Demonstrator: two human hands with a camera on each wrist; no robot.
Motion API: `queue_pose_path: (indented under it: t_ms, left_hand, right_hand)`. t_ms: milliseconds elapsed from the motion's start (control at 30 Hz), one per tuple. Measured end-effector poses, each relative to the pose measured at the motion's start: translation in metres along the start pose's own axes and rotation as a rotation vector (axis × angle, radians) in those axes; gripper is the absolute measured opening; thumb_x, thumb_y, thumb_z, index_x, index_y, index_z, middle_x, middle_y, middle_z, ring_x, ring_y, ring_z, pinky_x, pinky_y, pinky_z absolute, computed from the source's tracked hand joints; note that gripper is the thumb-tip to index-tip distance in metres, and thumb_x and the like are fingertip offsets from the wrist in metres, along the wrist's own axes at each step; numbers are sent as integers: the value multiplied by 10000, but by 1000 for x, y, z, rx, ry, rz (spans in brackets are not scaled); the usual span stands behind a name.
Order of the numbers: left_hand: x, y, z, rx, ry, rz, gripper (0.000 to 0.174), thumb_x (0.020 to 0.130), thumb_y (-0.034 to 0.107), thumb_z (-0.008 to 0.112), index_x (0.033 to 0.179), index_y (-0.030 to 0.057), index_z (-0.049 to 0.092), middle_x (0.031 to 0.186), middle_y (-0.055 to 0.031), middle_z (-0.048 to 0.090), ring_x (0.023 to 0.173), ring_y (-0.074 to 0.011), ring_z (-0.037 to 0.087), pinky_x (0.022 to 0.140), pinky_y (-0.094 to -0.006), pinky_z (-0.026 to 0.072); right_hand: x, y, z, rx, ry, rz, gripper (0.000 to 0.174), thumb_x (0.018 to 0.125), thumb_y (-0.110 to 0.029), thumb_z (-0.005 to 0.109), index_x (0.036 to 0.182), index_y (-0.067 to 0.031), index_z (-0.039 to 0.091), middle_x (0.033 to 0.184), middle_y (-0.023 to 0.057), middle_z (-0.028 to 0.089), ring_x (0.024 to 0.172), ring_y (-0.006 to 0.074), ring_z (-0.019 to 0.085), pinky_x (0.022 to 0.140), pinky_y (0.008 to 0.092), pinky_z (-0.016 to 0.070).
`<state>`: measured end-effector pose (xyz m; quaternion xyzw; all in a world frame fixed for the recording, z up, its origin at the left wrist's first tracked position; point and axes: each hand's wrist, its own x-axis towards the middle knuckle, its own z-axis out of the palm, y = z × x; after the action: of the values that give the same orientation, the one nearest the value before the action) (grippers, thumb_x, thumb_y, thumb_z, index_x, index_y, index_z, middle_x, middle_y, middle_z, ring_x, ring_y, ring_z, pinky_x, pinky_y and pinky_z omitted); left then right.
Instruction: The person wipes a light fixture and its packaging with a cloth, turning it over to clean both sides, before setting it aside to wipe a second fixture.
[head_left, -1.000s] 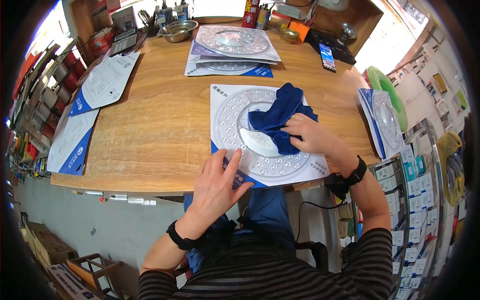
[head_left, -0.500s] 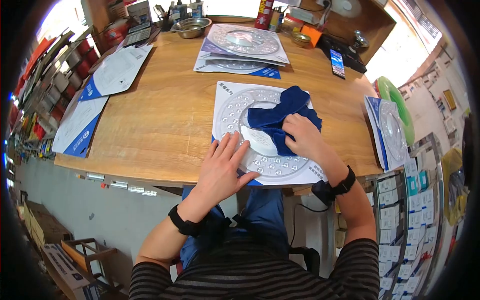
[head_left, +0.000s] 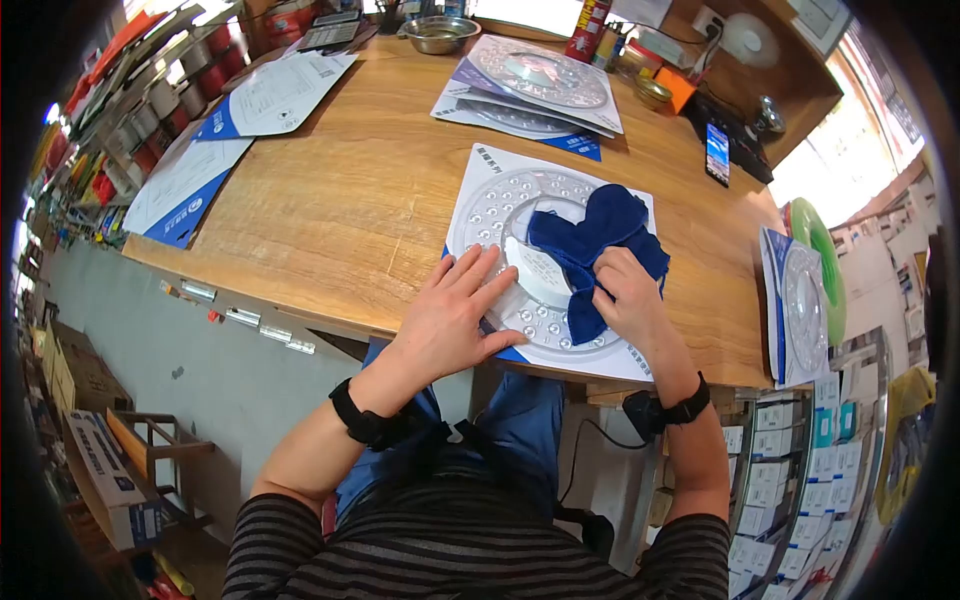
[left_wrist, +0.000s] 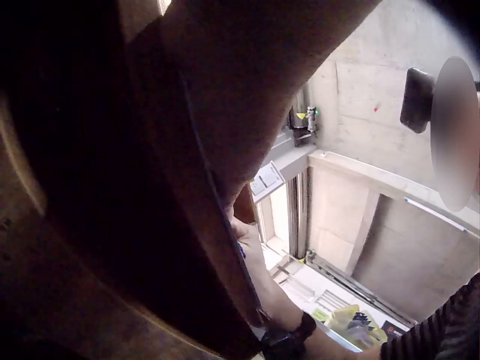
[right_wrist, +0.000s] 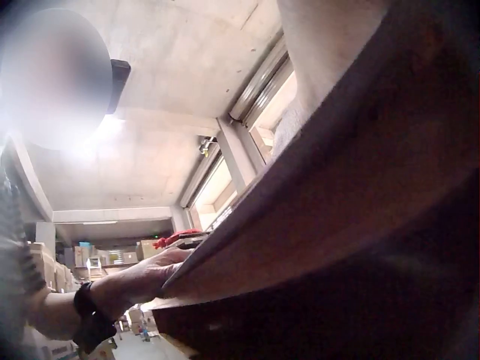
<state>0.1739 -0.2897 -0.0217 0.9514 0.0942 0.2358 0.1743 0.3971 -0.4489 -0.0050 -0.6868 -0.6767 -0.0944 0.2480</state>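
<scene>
In the head view, a flat blister pack (head_left: 500,202) on a white and blue card lies near the table's front edge. Under its clear plastic is a ring of small round lenses, with a white curved piece (head_left: 540,275) inside it. A dark blue cloth (head_left: 590,240) lies crumpled over the pack's right half, hiding part of the ring. My right hand (head_left: 630,290) grips the cloth's near part with curled fingers. Straight, spread fingers of my left hand (head_left: 450,315) rest on the pack's left side. Both wrist views mostly show dark table edge and ceiling.
More blister packs (head_left: 540,78) are stacked at the back, near a metal bowl (head_left: 440,36). Printed cards (head_left: 290,95) lie at the left. A phone (head_left: 717,154) lies at the right rear; another pack (head_left: 800,300) and a green coil (head_left: 818,240) stand at the right edge.
The head view has turned, shifting the table scene rightward. My right hand has drawn the cloth toward the pack's near edge, and my left fingers lie farther onto the pack.
</scene>
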Motion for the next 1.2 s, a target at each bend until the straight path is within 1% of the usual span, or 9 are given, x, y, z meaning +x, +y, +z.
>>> queue_pose_path:
  t_ms: [167,267,400,500,667,1000,1100,1167,1200]
  left_hand:
    - [-1,-1,1,25,5,15,724,760,543,696,1315,108,531,1410,-177,450,1320,-371,401,1091,-486,311]
    - [-1,-3,2,27,6,27,721,763,540,696,1318,109,529,1410,-177,451,1319,-371,402,1091,-481,312]
    - [0,-3,1,36,10,27,719,765,535,697,1318,109,529,1408,-179,453,1316,-372,406,1088,-479,316]
    - [-1,-2,1,38,-2,22,703,777,535,675,1311,99,536,1408,-180,447,1326,-351,394,1093,-479,308]
    - [-1,-4,4,8,30,38,723,756,529,710,1313,104,532,1403,-186,456,1310,-379,410,1085,-486,317]
    - [-1,-3,3,19,12,23,724,752,524,714,1313,105,532,1409,-185,451,1318,-380,401,1092,-486,310]
    - [0,-2,3,-4,2,29,718,753,508,718,1317,107,529,1410,-185,448,1317,-383,399,1093,-491,304]
    - [-1,-1,3,0,9,27,714,753,491,723,1318,101,527,1410,-185,448,1318,-387,394,1090,-497,302]
    - [-1,-1,3,-5,0,35,714,753,491,723,1318,101,527,1410,-185,448,1318,-387,394,1090,-497,302]
  right_hand:
    - [-11,-10,-4,-52,108,-65,155,722,-49,686,743,24,551,962,138,598,1001,331,564,852,406,466]
    - [-13,-23,-9,-194,81,-65,178,733,-83,703,756,17,558,944,136,588,983,336,559,851,420,456]
    - [-7,-18,-3,-196,88,-30,188,733,-105,711,789,3,568,902,124,581,968,330,553,858,429,441]
    - [-11,-19,-5,-264,37,-75,197,734,-119,714,835,-14,582,862,104,576,950,305,548,870,426,426]
    - [-11,-33,-4,-426,151,-88,185,758,-128,696,901,-47,612,874,67,598,907,255,555,835,400,427]
    - [-15,-29,2,-378,120,5,176,763,-156,699,771,-86,538,743,55,487,747,253,508,691,377,402]
    - [-18,-31,1,-388,66,73,174,772,-166,700,863,-72,586,842,66,553,822,257,538,726,375,415]
    - [-17,-35,4,-442,249,125,250,786,-175,696,986,-50,612,983,86,595,917,260,553,772,377,426]
    - [-18,-35,4,-446,248,138,250,786,-175,696,986,-50,612,983,86,595,917,260,553,772,377,426]
